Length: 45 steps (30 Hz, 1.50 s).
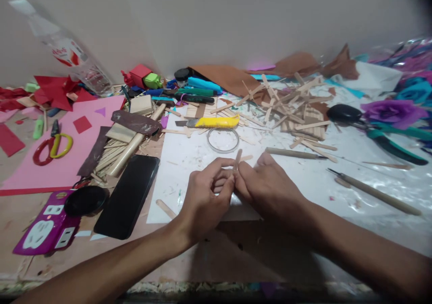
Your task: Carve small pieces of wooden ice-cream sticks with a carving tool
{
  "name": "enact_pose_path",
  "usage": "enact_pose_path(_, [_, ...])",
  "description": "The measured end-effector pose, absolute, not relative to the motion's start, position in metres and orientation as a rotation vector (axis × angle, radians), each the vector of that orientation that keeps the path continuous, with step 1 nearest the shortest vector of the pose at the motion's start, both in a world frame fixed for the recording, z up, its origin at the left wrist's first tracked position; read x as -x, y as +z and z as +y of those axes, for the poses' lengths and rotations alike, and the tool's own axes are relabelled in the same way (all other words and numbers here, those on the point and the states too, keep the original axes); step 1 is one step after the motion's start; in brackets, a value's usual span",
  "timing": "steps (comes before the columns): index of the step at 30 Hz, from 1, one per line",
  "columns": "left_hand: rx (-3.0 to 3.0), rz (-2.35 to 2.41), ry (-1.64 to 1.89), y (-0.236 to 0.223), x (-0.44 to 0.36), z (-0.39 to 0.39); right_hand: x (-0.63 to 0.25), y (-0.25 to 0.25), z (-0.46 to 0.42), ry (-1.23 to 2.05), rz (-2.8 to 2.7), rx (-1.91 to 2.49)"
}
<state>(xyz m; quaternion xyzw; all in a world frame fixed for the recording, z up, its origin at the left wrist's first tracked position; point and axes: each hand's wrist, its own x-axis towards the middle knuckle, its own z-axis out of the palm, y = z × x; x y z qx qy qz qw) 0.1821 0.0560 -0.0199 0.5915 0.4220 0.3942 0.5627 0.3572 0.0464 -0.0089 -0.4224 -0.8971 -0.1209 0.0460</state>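
A short piece of wooden craft stick (238, 158) stands upright between my two hands over the white sheet. My left hand (211, 191) pinches it from the left, thumb and index finger closed, the other fingers curled. My right hand (270, 187) is closed against the same stick, its thumb beside my left thumb; its inner fingers are hidden. Just beyond my right knuckles lies a wooden-handled carving tool (297, 153). A clear ring of tape (222, 140) and a yellow utility knife (216, 122) lie past my fingertips. Another craft stick (165, 208) rests left of my left hand.
A black phone (127, 196), purple power strip (50, 223) and scissors (56, 146) lie left. A plastic bottle (74, 52) leans at the back wall. Heaped craft sticks (286, 99) lie behind. Pliers (394, 144) and a second carving tool (378, 192) are right.
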Motion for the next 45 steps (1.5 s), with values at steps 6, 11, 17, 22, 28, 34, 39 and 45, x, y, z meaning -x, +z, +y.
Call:
enact_pose_path(6, [-1.323,0.991,0.902,-0.019,-0.182,0.059,-0.361,-0.015,0.049,-0.17,-2.638,1.254])
enact_pose_path(11, [-1.117,0.972,0.877,-0.018,-0.183,0.064,-0.376,0.008,0.055,0.066,-2.373,1.356])
enact_pose_path(17, [-1.052,1.0,0.849,-0.016,-0.184,0.063,-0.386,0.014,0.062,0.37,-2.312,1.409])
enact_pose_path(22, [-1.03,0.997,0.873,-0.017,-0.185,0.063,-0.386,0.01,0.061,0.416,-2.136,1.414])
enact_pose_path(28, [-1.049,0.997,0.873,-0.016,-0.185,0.061,-0.39,0.005,0.062,0.371,-2.155,1.23])
enact_pose_path(34, [-1.085,1.002,0.877,-0.017,-0.184,0.06,-0.395,0.002,0.065,0.307,-2.296,1.182])
enact_pose_path(39, [-1.202,1.045,0.991,-0.017,-0.182,0.06,-0.4,0.004,0.068,0.146,-2.366,0.996])
enact_pose_path(45, [-1.336,1.061,1.117,-0.02,-0.179,0.054,-0.413,0.008,0.078,-0.111,-2.534,0.79])
